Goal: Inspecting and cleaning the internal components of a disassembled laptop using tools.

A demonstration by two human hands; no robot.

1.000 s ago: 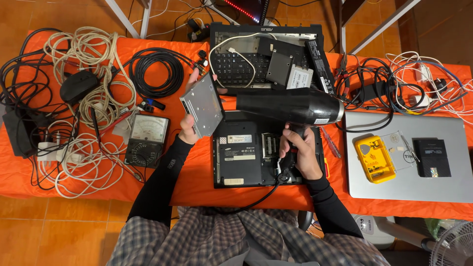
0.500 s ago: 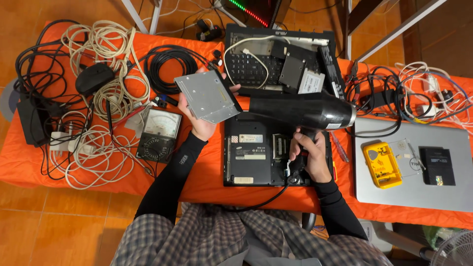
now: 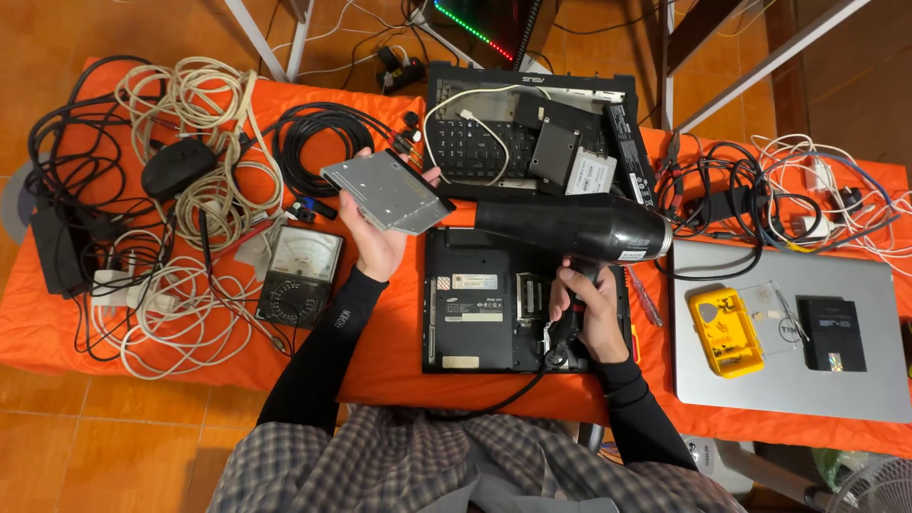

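Gleaming flat and grey — optical drive in left hand.

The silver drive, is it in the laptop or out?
Out. The left hand holds the silver optical drive up, apart from the upturned black laptop.

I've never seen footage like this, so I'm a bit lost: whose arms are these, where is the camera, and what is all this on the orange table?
The camera sits on a person's head and looks down at their own arms. The left hand holds up a flat grey metal drive. The right hand grips a black hair dryer over an opened black laptop. On the orange table lie tangled cables, an analogue meter, a keyboard base and a silver laptop.
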